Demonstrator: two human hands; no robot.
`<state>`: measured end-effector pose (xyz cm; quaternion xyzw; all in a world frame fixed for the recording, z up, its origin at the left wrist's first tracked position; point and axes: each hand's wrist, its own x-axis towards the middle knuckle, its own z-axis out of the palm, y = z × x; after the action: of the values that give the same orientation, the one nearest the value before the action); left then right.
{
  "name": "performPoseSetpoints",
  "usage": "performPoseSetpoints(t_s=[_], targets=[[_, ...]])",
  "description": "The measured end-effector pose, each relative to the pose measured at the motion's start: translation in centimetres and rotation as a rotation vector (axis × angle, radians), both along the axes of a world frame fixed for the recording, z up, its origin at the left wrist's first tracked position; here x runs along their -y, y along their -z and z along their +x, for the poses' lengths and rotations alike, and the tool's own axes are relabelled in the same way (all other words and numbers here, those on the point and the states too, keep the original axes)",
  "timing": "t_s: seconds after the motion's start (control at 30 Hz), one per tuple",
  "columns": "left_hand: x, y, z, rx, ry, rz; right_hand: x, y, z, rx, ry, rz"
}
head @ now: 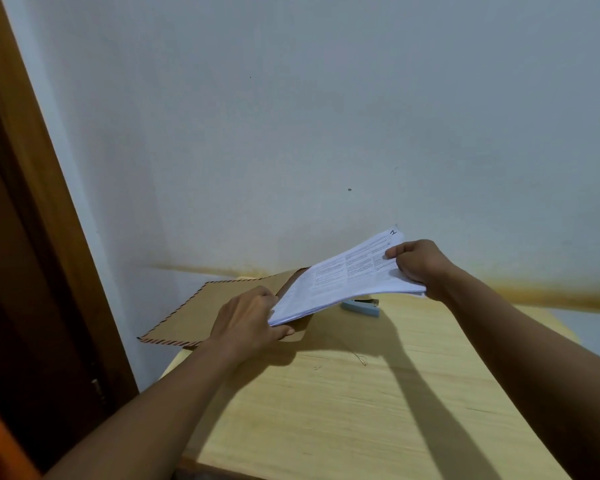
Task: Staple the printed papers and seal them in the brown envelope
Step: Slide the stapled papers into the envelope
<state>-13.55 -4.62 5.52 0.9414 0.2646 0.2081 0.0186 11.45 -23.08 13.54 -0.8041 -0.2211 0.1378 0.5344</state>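
A stack of printed white papers (pixel 340 278) is held tilted above the wooden table, its lower end at the mouth of the brown envelope (pixel 201 310). The envelope has a red-and-dark striped border and lies at the table's far left, overhanging the edge. My left hand (pixel 246 320) holds the envelope's open end and touches the papers' lower corner. My right hand (pixel 420 265) grips the papers' upper end. A light blue stapler (pixel 361 307) lies on the table under the papers, partly hidden by them.
The light wooden table (pixel 343 410) stands against a white wall (pixel 291 133). A dark wooden door frame (pixel 32 237) runs down the left side. The table's left edge is close to the envelope.
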Motion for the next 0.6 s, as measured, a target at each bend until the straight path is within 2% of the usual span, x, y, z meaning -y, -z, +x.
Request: performPoseSetpoints(t_s=[0.2, 0.43, 0.6], targets=[[0.6, 0.3, 0.3, 0.023, 0.052, -0.004, -2.3, 2.5, -2.9, -0.183, -0.136, 0.029], [1.1, -0.2, 0.7, 0.033, 0.069, -0.015, -5.9, 4.4, -6.6, -0.308, -0.223, 0.116], [0.7, -0.3, 0.6, 0.053, 0.057, -0.029, -5.8, 4.1, -6.1, -0.199, -0.204, 0.036]])
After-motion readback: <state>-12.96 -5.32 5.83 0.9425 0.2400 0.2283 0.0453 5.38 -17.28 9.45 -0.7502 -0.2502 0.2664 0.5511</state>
